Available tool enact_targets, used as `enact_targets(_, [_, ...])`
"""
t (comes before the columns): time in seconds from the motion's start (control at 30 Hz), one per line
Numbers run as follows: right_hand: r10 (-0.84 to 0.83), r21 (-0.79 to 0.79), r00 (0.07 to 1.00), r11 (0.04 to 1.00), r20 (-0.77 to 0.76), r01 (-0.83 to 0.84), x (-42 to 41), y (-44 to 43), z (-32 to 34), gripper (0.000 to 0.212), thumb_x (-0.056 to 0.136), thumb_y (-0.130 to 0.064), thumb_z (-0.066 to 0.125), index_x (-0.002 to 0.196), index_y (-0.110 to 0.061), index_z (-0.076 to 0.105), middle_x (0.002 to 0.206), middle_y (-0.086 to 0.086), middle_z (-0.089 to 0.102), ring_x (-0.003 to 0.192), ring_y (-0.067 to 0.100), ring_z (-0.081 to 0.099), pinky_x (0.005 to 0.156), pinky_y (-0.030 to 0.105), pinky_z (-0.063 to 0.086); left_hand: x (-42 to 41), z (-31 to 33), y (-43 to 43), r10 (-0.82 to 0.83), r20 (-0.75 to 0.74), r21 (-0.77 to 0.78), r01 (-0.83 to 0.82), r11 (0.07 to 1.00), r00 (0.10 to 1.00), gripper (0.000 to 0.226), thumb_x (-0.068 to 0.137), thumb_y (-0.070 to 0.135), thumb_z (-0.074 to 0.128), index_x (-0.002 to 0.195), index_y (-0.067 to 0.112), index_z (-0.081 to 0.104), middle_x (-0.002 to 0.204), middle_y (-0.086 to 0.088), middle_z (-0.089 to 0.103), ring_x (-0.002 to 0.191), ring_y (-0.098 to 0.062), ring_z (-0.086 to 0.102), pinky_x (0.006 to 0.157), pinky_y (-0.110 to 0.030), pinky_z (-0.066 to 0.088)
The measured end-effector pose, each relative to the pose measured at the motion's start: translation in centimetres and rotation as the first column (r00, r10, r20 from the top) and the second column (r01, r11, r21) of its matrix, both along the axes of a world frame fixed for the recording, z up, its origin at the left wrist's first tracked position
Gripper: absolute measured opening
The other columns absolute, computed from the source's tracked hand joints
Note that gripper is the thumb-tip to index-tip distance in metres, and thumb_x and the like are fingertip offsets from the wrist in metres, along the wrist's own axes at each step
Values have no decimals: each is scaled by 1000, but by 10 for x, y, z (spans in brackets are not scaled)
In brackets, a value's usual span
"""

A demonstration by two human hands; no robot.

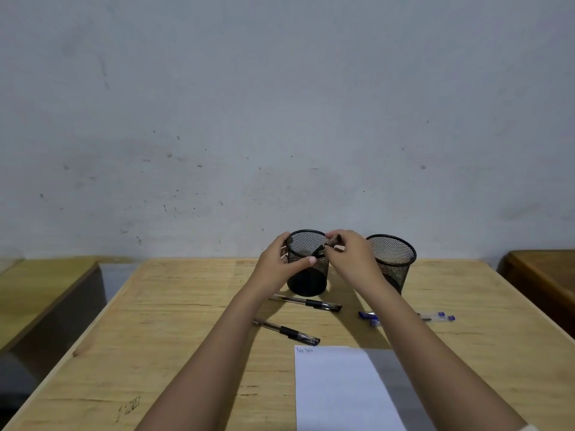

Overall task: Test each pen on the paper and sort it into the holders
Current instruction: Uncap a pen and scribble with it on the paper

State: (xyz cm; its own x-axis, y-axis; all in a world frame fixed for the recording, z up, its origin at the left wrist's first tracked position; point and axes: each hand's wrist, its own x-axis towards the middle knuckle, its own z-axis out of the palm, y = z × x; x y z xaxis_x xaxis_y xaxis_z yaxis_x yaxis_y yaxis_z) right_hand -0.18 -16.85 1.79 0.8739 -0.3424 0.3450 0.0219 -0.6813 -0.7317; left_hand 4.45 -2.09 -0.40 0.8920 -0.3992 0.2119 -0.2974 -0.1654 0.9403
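White flat paper (pixel 339 390) | left hand (pixel 273 264) grips round mesh holder (pixel 308 284) | right hand (pixel 353 258) pinches dark pen (pixel 333 243)

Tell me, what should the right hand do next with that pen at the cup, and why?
Probably tip the pen down and let go. The right hand pinches it at the rim of the left mesh holder, which the left hand grips steady, so the pen looks ready to drop in.

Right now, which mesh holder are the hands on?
The left holder: the left hand grips its side, the right hand holds a pen at its rim. No hand is on the right holder.
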Motion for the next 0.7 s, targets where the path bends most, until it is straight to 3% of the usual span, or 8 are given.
enact_targets(0.1, [11, 16, 1000, 1000, -7, -11, -4, -2, -5, 33, 83, -14, 62, 115, -7, 62, 119, 12, 61, 110, 21, 56, 89, 25, 45, -2, 1, 0, 6, 2, 17, -6, 1000, 1000, 48, 78, 14, 73, 112, 26, 42, 99, 22, 51, 95, 6, 50, 70, 3, 41])
enact_targets(0.17, [7, 69, 1000, 998, 10, -7, -10, -1, -8, 35, 84, -12, 61, 118, -7, 59, 120, 10, 59, 107, 15, 54, 78, 10, 41, -4, 2, 1, 17, 7, 25, -18, 1000, 1000, 51, 78, 18, 73, 120, 23, 43, 104, 17, 52, 102, -1, 49, 75, 0, 40])
enact_targets(0.27, [-30, 157, 998, 987, 58, 21, -27, 3, -18, 32, 83, -8, 59, 115, -8, 61, 115, 9, 62, 100, 10, 54, 68, -2, 35, -7, 0, 4, 29, -16, 42, -28, 999, 999, 43, 80, 25, 71, 115, 27, 47, 120, 6, 53, 121, -11, 47, 95, -19, 38])
enact_targets(0.3, [-42, 183, 997, 983, 70, 28, -35, 5, -23, 30, 82, -7, 58, 111, -8, 62, 112, 8, 63, 100, 12, 57, 73, 3, 38, -9, -2, 7, 38, -21, 60, -36, 998, 999, 38, 81, 28, 70, 113, 31, 48, 125, 4, 52, 127, -14, 43, 99, -25, 37])
enact_targets(0.37, [-26, 209, 997, 978, 75, 9, -49, 13, -34, 24, 81, -4, 57, 103, -10, 65, 104, 7, 66, 96, 15, 61, 78, 15, 44, -14, -5, 18, 74, 1, 130, -74, 989, 997, 49, 84, 33, 65, 128, 24, 46, 139, -1, 45, 134, -17, 37, 106, -30, 34])
enact_targets(0.5, [124, 88, 992, 989, -35, -121, -65, 36, -57, 23, 83, -7, 57, 103, -10, 67, 103, 5, 67, 92, 13, 62, 84, 24, 50, -35, -16, 55, 136, 92, 343, -160, 926, 986, 64, 90, 40, 55, 143, 12, 32, 151, -5, 32, 138, -19, 32, 110, -32, 27])
enact_targets(0.6, [243, -10, 959, 969, -146, -247, -68, 52, -68, 28, 86, -19, 54, 111, -13, 65, 108, -1, 62, 88, 8, 57, 76, 23, 47, -50, -33, 88, 131, 123, 534, -177, 827, 984, 66, 92, 44, 48, 144, 9, 27, 153, -6, 26, 140, -20, 26, 113, -33, 23])
enact_targets(0.7, [303, -214, 932, 914, -200, -344, -68, 64, -69, 16, 83, -27, 54, 80, -12, 62, 84, 0, 61, 74, 13, 52, 63, 34, 43, -63, -47, 116, 132, 137, 675, -190, 713, 982, 69, 91, 51, 42, 139, 2, 30, 151, -13, 28, 139, -27, 25, 114, -38, 24])
